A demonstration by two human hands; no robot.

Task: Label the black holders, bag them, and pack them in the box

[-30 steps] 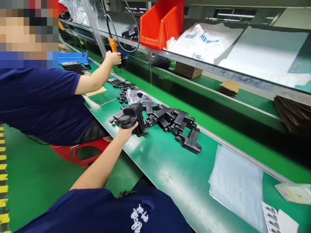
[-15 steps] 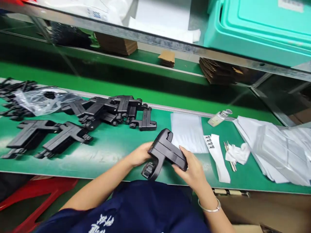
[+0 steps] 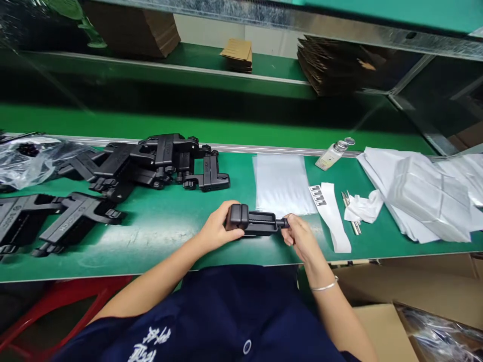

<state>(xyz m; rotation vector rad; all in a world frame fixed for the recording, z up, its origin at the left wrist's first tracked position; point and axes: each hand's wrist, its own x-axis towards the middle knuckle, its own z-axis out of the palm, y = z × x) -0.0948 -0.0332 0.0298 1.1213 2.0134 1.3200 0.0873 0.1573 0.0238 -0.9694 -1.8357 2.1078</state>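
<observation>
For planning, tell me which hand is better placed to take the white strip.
Probably the right hand: nearer the white strip, though pinching the black device by its thin end; the left hand grips the wide end.

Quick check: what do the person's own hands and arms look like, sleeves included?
The left hand and right hand are ungloved. A thin, silver-coloured bangle circles the right wrist. The navy-blue shirt has short sleeves and white lettering.

My left hand (image 3: 218, 229) grips just lower left of the frame's centre; my right hand (image 3: 302, 239) pinches, lower right.
</observation>
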